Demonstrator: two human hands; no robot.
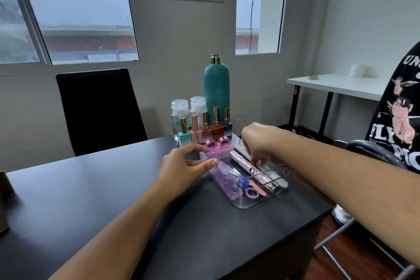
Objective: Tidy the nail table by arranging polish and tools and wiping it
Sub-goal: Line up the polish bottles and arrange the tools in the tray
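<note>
A clear tray (246, 205) sits on the black table (113, 188) and holds nail tools. In it lie a pink toe separator (217, 145), a purple separator (228, 185), a pink drill pen (244, 162), a long grey nail file (276, 176) and a small pink file (259, 189). My left hand (181, 170) grips the tray's left rim between thumb and forefinger. My right hand (258, 141) reaches down into the tray, fingertips pinched on the grey file beside the pen. Several polish bottles (205, 126) stand in a row behind the tray.
A tall teal bottle (216, 88) and two clear pump bottles (179, 116) stand behind the polish. A black chair (97, 109) faces me across the table. At the right are a white side table (336, 86), a person in a black printed shirt (400, 120) and a metal chair frame.
</note>
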